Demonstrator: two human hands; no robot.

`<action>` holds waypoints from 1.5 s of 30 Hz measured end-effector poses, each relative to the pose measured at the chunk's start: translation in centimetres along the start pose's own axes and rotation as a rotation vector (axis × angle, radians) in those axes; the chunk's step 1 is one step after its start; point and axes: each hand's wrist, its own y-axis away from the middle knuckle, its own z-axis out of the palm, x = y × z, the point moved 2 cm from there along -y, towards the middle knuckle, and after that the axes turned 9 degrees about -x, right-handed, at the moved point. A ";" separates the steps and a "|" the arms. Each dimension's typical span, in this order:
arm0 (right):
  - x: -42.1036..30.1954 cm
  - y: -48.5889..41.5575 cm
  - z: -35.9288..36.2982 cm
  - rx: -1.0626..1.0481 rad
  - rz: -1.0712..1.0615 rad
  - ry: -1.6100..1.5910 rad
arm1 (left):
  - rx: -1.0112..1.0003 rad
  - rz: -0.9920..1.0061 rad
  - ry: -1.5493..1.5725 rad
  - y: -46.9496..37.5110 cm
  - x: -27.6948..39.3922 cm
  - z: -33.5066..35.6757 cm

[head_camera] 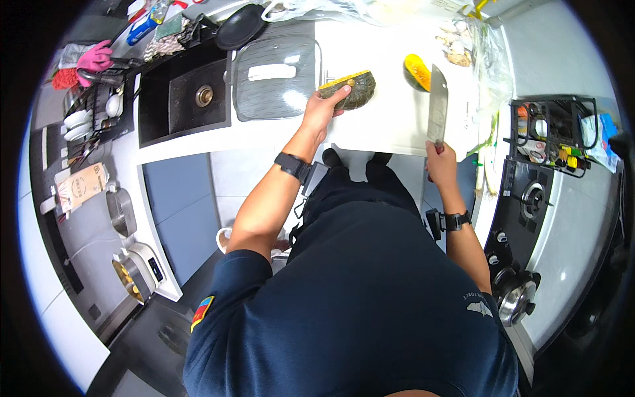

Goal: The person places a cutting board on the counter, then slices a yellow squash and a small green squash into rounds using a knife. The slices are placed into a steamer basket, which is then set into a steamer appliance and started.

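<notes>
My left hand [322, 109] grips a piece of dark green pumpkin [358, 92], its stem and yellow cut edge showing, over the white countertop [367, 129]. In my right hand [441, 166] is the handle of a cleaver [437, 106]; the broad metal blade points away from me. Just left of the blade's far part lies another pumpkin piece [417, 72], with orange flesh and seeds facing up. Whether the blade touches that piece, I cannot tell.
Left of the pumpkin are a glass lid [278, 99] with a white handle and a black sink [181, 106]. Garlic and ginger [456, 47] lie at the back right, beside plastic bags and green onions [488, 164]. A gas stove [526, 198] is farther right.
</notes>
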 end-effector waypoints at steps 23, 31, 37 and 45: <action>-2.5 -1.7 4.9 -0.152 0.033 0.084 | 0.070 -0.183 -0.212 -4.4 -4.1 1.0; -3.4 -3.4 4.7 -0.155 -0.089 0.194 | -0.139 -0.370 -0.504 -3.6 -4.2 -0.2; -4.1 -4.3 3.5 -0.212 -0.103 0.119 | 0.000 -0.071 -0.746 -4.2 -2.5 -0.7; -3.7 -6.0 1.7 -0.254 -0.116 0.123 | -0.349 0.119 -0.874 -7.6 0.0 1.9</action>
